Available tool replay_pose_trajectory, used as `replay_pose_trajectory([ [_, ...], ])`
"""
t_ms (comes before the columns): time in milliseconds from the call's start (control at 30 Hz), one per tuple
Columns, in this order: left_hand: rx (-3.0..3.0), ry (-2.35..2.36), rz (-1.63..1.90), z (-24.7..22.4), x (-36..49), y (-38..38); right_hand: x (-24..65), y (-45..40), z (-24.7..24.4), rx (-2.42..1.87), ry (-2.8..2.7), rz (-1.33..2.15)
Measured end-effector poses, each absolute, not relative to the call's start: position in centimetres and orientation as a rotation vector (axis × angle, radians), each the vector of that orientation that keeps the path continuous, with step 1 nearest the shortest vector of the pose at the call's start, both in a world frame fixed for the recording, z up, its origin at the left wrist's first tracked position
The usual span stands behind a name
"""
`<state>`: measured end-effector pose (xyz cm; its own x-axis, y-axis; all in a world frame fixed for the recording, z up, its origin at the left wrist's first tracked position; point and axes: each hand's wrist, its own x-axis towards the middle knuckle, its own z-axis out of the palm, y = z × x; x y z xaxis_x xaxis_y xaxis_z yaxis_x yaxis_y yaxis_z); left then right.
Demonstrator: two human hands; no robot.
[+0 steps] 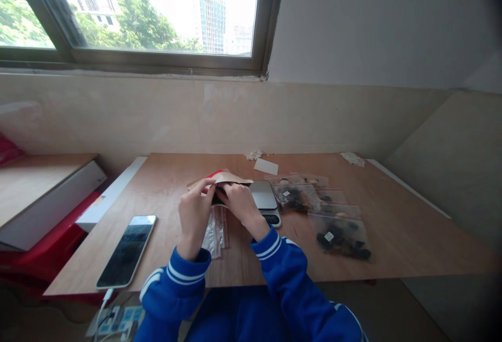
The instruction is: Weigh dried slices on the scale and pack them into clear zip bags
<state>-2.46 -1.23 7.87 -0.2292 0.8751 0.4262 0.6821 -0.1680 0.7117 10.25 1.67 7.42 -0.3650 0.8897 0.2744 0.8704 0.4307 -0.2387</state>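
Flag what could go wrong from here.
1. The brown paper bag could tip or tear: it is held up off-level between the left hand and right hand.
2. The digital scale might get bumped, as the right hand works right beside it.
3. The phone could be pulled off: it lies at the table's near edge, its white cable hanging below.

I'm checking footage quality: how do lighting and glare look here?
Head view: the grey-framed glass window washes out to white above; pale reflections on the pale-edged, dark-screened phone and clear, red-striped plastic bags; the opening of the tan, papery bag between left hand and right hand looks dark; right edge darkened.
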Motion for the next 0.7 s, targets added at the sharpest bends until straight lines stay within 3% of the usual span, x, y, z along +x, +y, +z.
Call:
replay_pose_trajectory([
  [700,1.850,1.871,1.254,8.9,-1.4,0.8,14.2,3.7,5.0,-0.975,-1.691,-0.131],
])
